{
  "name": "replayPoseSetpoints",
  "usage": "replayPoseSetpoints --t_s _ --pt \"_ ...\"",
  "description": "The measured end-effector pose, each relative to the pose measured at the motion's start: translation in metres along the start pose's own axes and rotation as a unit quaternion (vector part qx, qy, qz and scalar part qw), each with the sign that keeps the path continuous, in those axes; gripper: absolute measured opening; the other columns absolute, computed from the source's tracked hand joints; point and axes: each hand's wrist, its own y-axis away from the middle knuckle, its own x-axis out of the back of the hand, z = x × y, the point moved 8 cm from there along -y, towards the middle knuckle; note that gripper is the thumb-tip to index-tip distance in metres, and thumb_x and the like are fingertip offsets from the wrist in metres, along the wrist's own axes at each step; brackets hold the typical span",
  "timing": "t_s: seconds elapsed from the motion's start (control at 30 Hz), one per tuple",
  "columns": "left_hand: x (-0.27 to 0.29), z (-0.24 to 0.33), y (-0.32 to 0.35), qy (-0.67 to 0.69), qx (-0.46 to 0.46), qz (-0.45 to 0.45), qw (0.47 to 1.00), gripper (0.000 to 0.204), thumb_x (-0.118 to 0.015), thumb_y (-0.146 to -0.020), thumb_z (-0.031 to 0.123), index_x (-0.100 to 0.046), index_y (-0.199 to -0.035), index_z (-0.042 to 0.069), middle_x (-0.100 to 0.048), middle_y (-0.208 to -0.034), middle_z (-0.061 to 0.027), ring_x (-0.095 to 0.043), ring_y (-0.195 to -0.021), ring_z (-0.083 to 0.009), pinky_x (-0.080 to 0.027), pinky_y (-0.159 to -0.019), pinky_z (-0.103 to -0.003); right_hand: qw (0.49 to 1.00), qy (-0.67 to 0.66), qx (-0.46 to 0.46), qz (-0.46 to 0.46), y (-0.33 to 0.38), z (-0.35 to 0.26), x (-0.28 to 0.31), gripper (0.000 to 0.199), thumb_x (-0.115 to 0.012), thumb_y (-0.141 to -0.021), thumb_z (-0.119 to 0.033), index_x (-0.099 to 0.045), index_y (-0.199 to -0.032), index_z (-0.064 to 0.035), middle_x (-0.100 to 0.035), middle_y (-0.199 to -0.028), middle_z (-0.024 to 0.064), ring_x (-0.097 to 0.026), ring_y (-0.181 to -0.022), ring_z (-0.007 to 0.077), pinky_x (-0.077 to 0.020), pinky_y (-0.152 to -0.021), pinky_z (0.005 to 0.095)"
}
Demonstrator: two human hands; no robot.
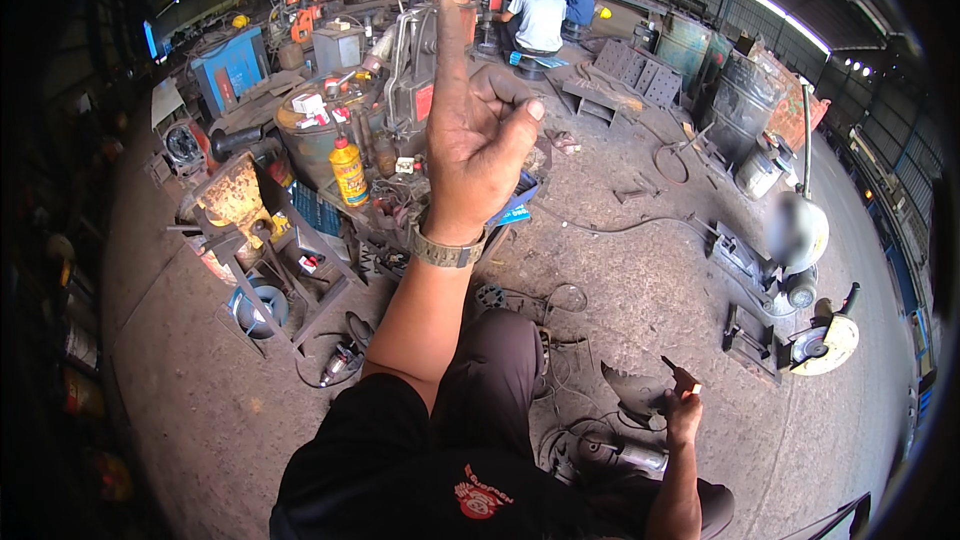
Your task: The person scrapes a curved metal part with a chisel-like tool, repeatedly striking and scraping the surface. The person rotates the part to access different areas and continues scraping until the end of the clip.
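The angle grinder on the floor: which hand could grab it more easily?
Probably the right hand: it is low, just above the angle grinder, though it holds a small tool. The left hand is raised high, empty, far away.

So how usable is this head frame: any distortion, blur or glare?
Head view: strong fisheye bending with dark corners; bright glare from the roof openings at the top; the raised left hand is sharp; a smeared patch hides part of the white machine at right.
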Motion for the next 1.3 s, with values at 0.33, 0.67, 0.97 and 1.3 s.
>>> replayPoseSetpoints --t_s 0.33,0.67,0.97,1.3 --pt "-0.009 -0.052 0.053 0.042 0.181 0.089 0.979 0.064 -0.060 -0.096 0.000 -0.035 -0.155 0.007 -0.066 -0.096 -0.0020 -0.055 -0.069 -0.0042 -0.042 -0.055 -0.017 0.991 0.005 0.131 0.024 -0.003 -0.018 0.011 0.045 -0.067 -0.088 0.001 -0.061 -0.131 -0.0044 -0.070 -0.098 0.0031 -0.066 -0.080 0.0170 -0.0524 -0.067 0.0347" --pt "-0.171 -0.143 0.287 -0.137 0.259 -0.387 0.874 0.039 -0.073 -0.089 0.013 -0.067 -0.127 0.007 -0.065 -0.125 -0.0178 -0.061 -0.118 -0.0323 -0.048 -0.101 -0.039 0.995 -0.090 0.001 0.048 -0.008 -0.031 0.031 0.023 -0.075 -0.090 -0.011 -0.062 -0.105 0.0014 -0.056 -0.083 -0.0056 -0.047 -0.070 0.0059 -0.0398 -0.059 0.0258" --pt "-0.243 -0.175 0.322 -0.027 0.348 -0.476 0.807 0.027 -0.062 -0.101 0.023 -0.070 -0.102 -0.003 -0.072 -0.089 -0.0173 -0.071 -0.079 -0.0265 -0.053 -0.070 -0.035 0.915 -0.382 -0.123 0.033 0.004 -0.031 0.045 0.032 -0.077 -0.090 -0.019 -0.064 -0.110 0.0020 -0.066 -0.086 0.0029 -0.060 -0.071 0.0109 -0.0495 -0.062 0.0268" --pt "-0.268 -0.174 0.359 -0.062 0.301 -0.415 0.856 0.013 -0.056 -0.098 0.008 -0.062 -0.108 0.001 -0.069 -0.091 -0.0184 -0.068 -0.082 -0.0365 -0.054 -0.074 -0.042 0.896 -0.381 -0.217 0.065 0.002 0.005 0.039 0.031 -0.078 -0.089 -0.014 -0.064 -0.113 -0.0003 -0.066 -0.090 0.0025 -0.061 -0.075 0.0115 -0.0509 -0.064 0.0285"
